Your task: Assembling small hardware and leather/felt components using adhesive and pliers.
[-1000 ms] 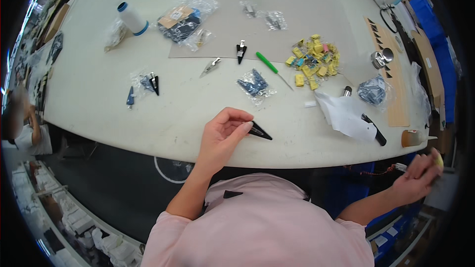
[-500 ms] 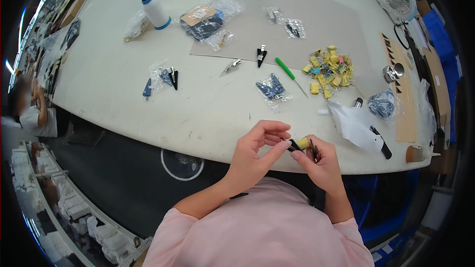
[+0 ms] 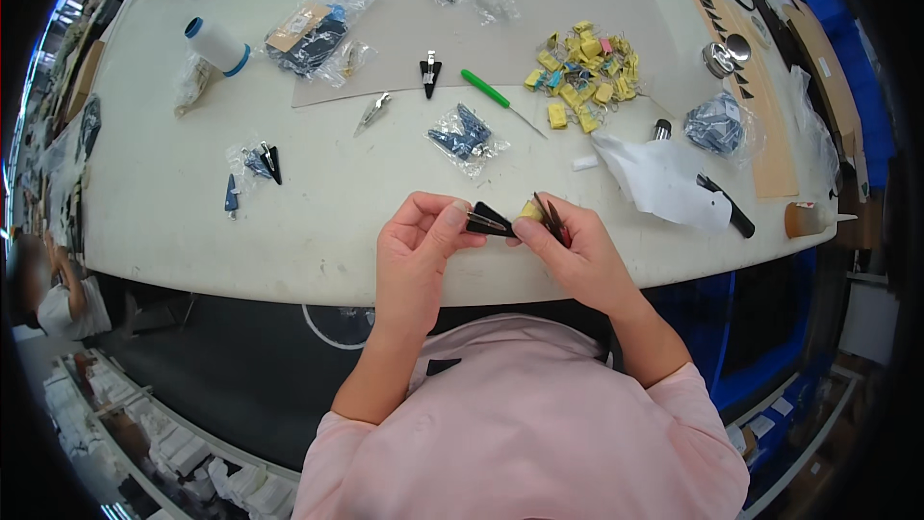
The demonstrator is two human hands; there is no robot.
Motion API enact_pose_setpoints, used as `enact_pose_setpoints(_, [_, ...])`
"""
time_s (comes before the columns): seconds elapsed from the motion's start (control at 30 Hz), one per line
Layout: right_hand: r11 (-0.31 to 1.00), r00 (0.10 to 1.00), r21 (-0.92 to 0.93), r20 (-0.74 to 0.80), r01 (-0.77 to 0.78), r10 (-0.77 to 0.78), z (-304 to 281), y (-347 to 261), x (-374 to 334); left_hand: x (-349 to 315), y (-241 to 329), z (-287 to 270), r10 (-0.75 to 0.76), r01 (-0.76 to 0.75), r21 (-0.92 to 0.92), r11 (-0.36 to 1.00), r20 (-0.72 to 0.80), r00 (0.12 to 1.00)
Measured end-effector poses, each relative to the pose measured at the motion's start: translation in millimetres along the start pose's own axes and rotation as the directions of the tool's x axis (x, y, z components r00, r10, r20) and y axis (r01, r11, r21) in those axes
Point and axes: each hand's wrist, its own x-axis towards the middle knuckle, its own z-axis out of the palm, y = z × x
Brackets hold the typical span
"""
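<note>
Above the table's near edge, a black triangular hair clip [image 3: 493, 221] with a metal prong is stretched between my two hands. My left hand [image 3: 416, 246] pinches its metal end between thumb and fingers. At its broad end my right hand [image 3: 582, 248] closes on a yellow binder clip [image 3: 528, 211], which touches or grips the black piece; exactly how is hidden by the thumb. Thin dark pointed pieces [image 3: 551, 218], of a kind I cannot make out, stick up from the same right hand.
Farther off lie a pile of yellow binder clips [image 3: 584, 77], a green-handled awl [image 3: 487, 89], another black clip [image 3: 429, 75], a bare metal clip [image 3: 372, 114] and bagged blue clips [image 3: 466, 137]. White paper [image 3: 664, 183] lies at right, a thread cone [image 3: 218, 46] at far left.
The view has shifted, and table things appear farther left and higher. My left fingers have come down onto the black hair clip's metal end, and the clip now shows more fully between my hands.
</note>
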Motion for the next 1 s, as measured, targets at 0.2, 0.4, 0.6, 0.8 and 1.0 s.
enact_pose_setpoints(0.2, [0.995, 0.992, 0.011, -0.075, 0.100, -0.098, 1, 8, 7, 0, 0, 10, -0.052, 0.053, -0.008, 0.999, 0.032, 0.998])
enact_pose_setpoints(0.4, [0.991, 0.992, -0.076, -0.055, 0.111, -0.116, 6, 5, 1, 1, -6, 11, -0.005, 0.003, 0.072, 0.997, 0.037, 0.999])
enact_pose_setpoints(0.6, [0.975, 0.981, -0.174, -0.105, 0.140, -0.160, 4, 3, -2, 4, -1, 11, -0.002, 0.001, 0.024, 1.000, 0.053, 0.999])
enact_pose_setpoints(0.8, [0.655, 0.789, -0.554, 0.004, 0.513, -0.615, -3, 15, -2, 1, 3, 8, -0.019, 0.010, 0.136, 0.991, 0.069, 0.997])
enact_pose_setpoints(1.0, [0.974, 0.961, -0.078, -0.165, 0.212, -0.222, -11, 8, -6, 1, 4, 8, 0.117, -0.125, 0.246, 0.961, 0.048, 0.992])
